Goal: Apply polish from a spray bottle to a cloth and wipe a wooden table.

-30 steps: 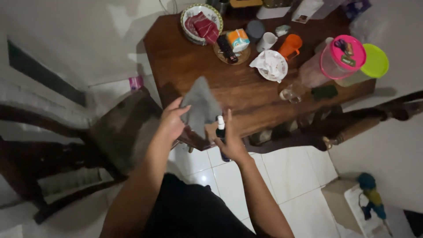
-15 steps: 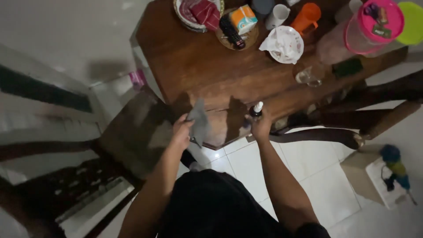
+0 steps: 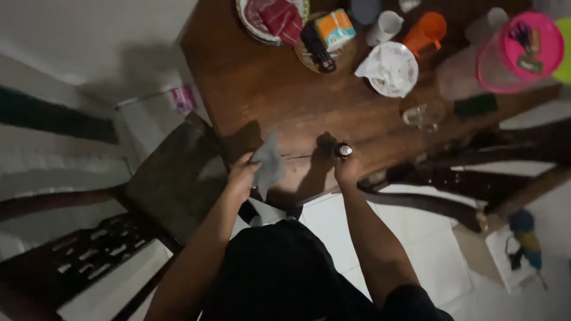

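My left hand (image 3: 241, 176) grips a grey cloth (image 3: 267, 163) that hangs over the near edge of the dark wooden table (image 3: 279, 101). To its right, my right hand (image 3: 345, 171) holds a small dark bottle (image 3: 343, 151) upright, its pale top facing the camera, just above the table's near edge. The two hands are apart, about a hand's width between them. My forearms reach forward from my black-clad body at the bottom of the view.
At the table's far side stand a bowl with red packets (image 3: 272, 18), a small basket (image 3: 326, 44), a white mug (image 3: 385, 26), an orange cup (image 3: 425, 32), a white plate (image 3: 389, 68), a glass (image 3: 423, 114) and a pink-lidded jar (image 3: 517, 50). Dark wooden chairs flank me (image 3: 172, 178).
The view has come closer to the table. Both hands have moved forward to the table's near edge, the cloth lowered from in front of me, the bottle carried further right.
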